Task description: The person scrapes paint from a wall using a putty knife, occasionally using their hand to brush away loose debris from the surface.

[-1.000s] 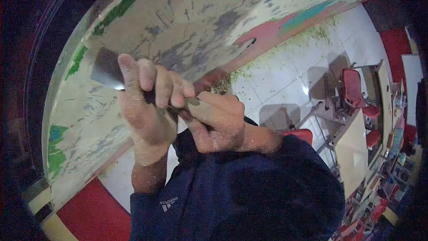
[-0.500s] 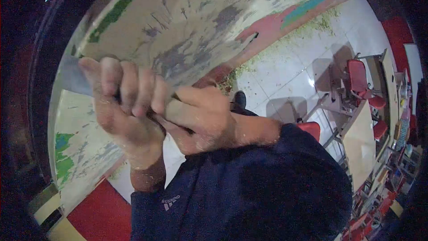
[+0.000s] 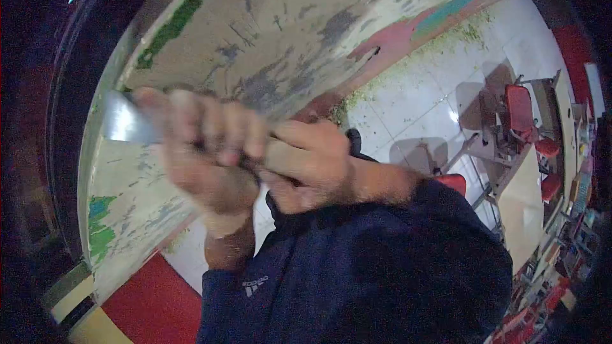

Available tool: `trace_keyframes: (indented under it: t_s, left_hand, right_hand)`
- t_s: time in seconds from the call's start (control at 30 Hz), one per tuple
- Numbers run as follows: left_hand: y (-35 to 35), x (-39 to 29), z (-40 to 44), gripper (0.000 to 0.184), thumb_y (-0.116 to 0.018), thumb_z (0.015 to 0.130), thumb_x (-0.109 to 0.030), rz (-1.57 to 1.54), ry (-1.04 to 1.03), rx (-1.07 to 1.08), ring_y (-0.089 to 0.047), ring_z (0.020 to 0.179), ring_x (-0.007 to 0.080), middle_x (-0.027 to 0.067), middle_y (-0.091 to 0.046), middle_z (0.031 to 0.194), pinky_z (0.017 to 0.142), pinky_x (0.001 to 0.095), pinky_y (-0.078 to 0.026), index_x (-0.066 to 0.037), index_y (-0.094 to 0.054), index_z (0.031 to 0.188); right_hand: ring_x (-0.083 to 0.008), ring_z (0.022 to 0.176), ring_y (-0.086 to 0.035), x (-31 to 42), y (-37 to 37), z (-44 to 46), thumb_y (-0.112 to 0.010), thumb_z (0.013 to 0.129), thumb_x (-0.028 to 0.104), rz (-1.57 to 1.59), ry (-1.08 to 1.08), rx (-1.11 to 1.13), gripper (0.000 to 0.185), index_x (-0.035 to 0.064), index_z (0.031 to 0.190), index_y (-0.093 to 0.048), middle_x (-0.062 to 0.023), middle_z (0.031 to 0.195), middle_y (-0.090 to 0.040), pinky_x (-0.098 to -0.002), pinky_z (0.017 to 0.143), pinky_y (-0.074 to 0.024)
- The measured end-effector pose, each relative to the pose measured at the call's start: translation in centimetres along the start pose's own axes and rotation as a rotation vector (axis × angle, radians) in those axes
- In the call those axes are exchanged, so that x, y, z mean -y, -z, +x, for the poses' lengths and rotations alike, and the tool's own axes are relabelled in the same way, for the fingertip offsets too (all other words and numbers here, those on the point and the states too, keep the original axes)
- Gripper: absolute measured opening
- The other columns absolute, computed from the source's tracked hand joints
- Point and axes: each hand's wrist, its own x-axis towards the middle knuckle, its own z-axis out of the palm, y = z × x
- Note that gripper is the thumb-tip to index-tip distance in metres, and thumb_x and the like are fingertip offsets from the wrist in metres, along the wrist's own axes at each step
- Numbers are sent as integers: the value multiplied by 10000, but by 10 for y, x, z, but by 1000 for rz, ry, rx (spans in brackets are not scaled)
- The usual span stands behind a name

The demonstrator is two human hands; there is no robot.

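Note:
A metal scraper (image 3: 125, 121) with a wide, shiny blade points left, against or close to the patchy wall (image 3: 280, 44); I cannot tell if it touches. My left hand (image 3: 207, 143) is wrapped round it just behind the blade, palm side towards me, and blurred by motion. Close behind, my right hand (image 3: 312, 162) is closed in a fist at the rear of the grip. Both hands hide the handle almost wholly. Grey scraped marks, pink and teal paint, and a green patch (image 3: 102, 232) show on the wall.
Greenish flakes (image 3: 465, 35) lie on the white tiled floor (image 3: 408, 114) along the wall's foot. Red chairs (image 3: 519, 108) and tables (image 3: 519, 210) stand on the right. My dark shoe (image 3: 352, 137) shows beyond my right arm. A red panel (image 3: 150, 296) is at lower left.
Both hands and the scraper have shifted right in view, slightly more than the wall, which also moved right. The blade now catches bright light. The grip is unchanged.

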Motion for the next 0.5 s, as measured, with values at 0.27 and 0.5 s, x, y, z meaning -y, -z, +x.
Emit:
trace_keyframes:
  t_s: [0.27, 0.5]
  left_hand:
    - [5, -4, -15, 453, -300, 960, -458, 141, -96, -159, -223, 357, 88, -48, -217, 454, 344, 255, -283, -169, -335, 614]
    - [7, 0, -17, 459, -330, 948, -478, 220, -62, -153, -227, 347, 103, -48, -230, 450, 338, 281, -292, -170, -341, 608]
  right_hand:
    - [-209, 443, -454, 3, -8, -3, -666, 616, 113, 41, 8, 13, 158, 101, 696, -530, -44, 575, -394, -359, 374, -380]
    - [-218, 427, -448, 8, -2, -5, -648, 658, 103, 44, -27, 20, 116, 101, 692, -537, -46, 571, -394, -352, 387, -381]
